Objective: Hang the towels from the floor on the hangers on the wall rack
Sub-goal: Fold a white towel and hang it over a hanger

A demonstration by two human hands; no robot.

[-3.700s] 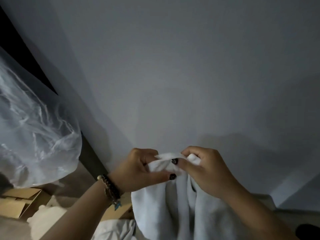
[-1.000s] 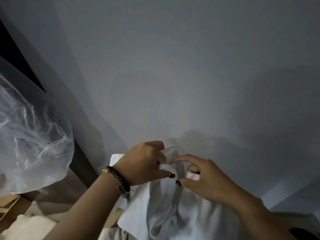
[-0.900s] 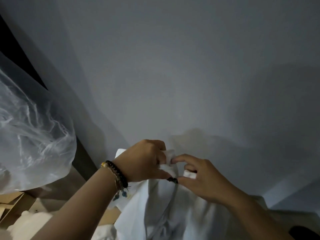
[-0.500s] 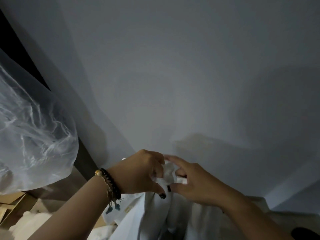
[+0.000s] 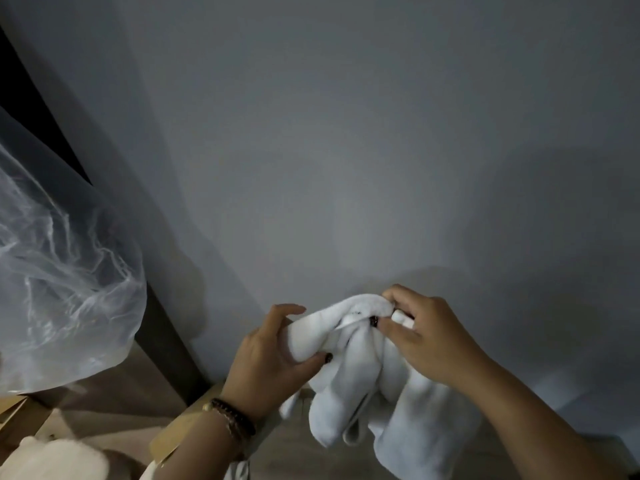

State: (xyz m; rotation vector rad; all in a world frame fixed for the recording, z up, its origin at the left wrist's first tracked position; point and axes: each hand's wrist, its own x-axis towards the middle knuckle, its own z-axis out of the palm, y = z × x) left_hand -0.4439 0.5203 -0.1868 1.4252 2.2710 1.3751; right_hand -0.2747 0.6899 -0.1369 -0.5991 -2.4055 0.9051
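A white towel hangs bunched in thick folds in front of the grey wall, low in the centre of the view. My left hand, with a dark bead bracelet at the wrist, grips a fold on the towel's left side with thumb and curled fingers. My right hand pinches the towel's top edge between thumb and fingers. No hanger or wall rack is in view.
A crumpled clear plastic bag fills the left side. A dark vertical post runs down beside it. Cardboard boxes and a pale cloth lie on the floor at the bottom left. The plain grey wall fills the rest.
The towel is now gathered into a thicker bundle. My hands have moved apart: the left one grips lower on the left fold, the right one has shifted right along the top edge.
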